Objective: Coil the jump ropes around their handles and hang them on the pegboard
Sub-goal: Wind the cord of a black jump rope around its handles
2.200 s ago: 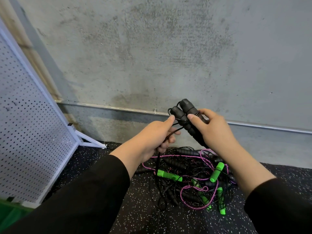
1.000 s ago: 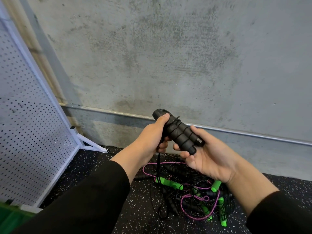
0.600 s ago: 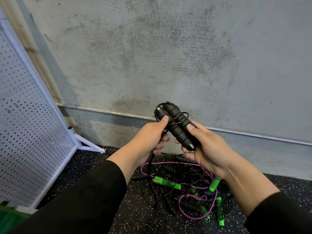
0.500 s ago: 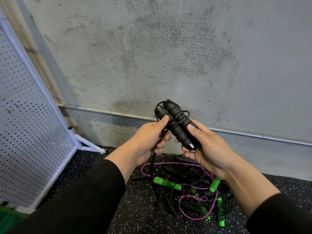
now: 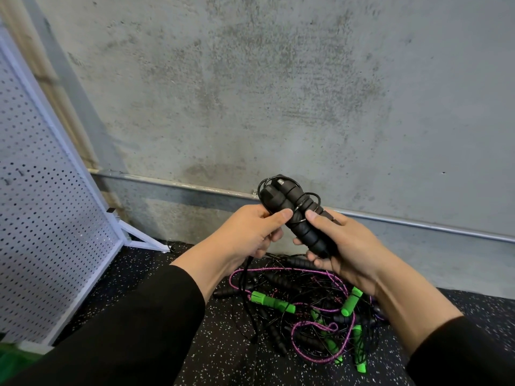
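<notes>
I have my right hand wrapped around a pair of black foam handles, held side by side and tilted up toward the left, with my thumb pressed across the ribbed grip and my fingers curled underneath. A few turns of thin black cord already loop around the upper ends of the handles. My left hand sits right against them on the left side: thumb tip on the grip, fingers curled in and pinching the cord, which drops from under that hand down to the floor.

Below my hands, on the black speckled rubber floor, lies the tangled pile of jump ropes: bright green handles, a purple braided rope, more black handles and thin black cords all knotted through each other. The pile is near the concrete wall, which has a metal conduit running along its base.

The white pegboard stands to my left on a white frame, well apart from the pile; I see a couple of small pegs on it, too small to make out properly. A bit of something green shows at the lower left corner. I can't read any brand, label or writing on the handles or anywhere else.
</notes>
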Tool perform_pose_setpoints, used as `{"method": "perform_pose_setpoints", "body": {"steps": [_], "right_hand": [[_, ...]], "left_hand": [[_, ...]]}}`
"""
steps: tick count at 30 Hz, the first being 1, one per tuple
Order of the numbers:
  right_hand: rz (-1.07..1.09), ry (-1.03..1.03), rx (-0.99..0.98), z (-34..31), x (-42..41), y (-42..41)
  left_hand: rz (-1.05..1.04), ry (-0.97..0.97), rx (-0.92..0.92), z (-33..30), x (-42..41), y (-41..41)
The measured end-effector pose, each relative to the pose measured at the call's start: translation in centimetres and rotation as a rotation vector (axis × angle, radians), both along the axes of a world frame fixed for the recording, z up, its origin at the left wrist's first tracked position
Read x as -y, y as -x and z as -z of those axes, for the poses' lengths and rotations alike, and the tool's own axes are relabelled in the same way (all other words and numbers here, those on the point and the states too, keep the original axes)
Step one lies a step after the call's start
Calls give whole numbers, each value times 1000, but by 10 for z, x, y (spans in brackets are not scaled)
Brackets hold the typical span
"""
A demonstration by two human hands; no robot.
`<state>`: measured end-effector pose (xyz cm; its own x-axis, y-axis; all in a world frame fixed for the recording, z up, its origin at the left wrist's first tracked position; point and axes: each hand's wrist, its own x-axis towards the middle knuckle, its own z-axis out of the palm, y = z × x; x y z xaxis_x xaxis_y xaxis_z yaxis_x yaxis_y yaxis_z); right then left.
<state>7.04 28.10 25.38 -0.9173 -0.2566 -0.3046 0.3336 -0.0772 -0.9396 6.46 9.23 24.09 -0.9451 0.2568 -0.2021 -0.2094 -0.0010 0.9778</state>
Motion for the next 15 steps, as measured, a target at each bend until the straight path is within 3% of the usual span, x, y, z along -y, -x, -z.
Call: {"method": "perform_pose_setpoints", "body": {"steps": [5,10,15], "right_hand": [[73,-52,-80,7,0,2],[282,-202,-307,2,-3,11],[294,-448,-462,10,-13,17]], "left_hand": [[-19,97,-31,0,-3,-1],[0,272,37,3,1,2],[-35,156,109,1,4,4]]}}
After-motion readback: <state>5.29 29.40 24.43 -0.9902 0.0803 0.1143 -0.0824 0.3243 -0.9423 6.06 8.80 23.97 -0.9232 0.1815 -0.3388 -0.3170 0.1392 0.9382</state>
